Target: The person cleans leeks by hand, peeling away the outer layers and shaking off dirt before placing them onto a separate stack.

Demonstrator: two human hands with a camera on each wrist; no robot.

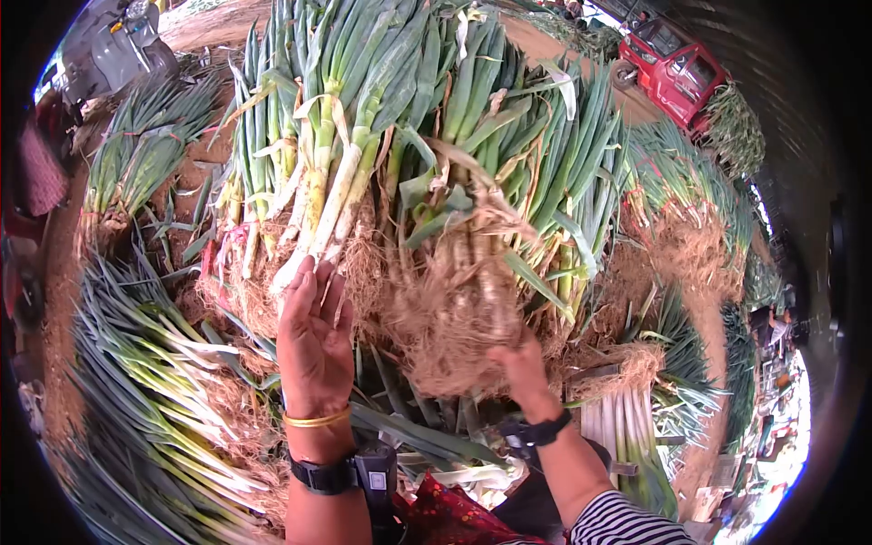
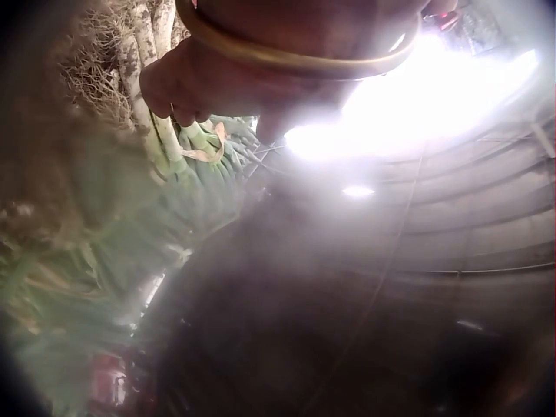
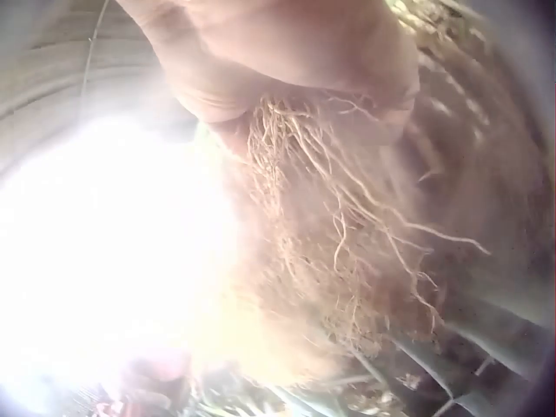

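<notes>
A large upright bunch of green onions (image 1: 354, 109) stands before me, with white stalks and shaggy brown roots (image 1: 454, 327) at its lower end. My left hand (image 1: 316, 354) is palm up at the bunch's left, with loosely bent fingers at the white stalk ends (image 1: 295, 272). The left wrist view has those fingertips beside pale stalks (image 2: 143, 95). At the lower right of the bunch, my right hand (image 1: 527, 368) holds the root end, its fingers partly hidden among the blurred roots. Thin roots (image 3: 295, 148) stick out from under that hand in the right wrist view.
Loose green onions (image 1: 163, 363) lie at the left. Tied bunches stand at the back left (image 1: 145, 145) and right (image 1: 681, 191). Another bunch with white stalks (image 1: 627, 422) lies at the lower right. A red vehicle (image 1: 672, 68) is parked farther back.
</notes>
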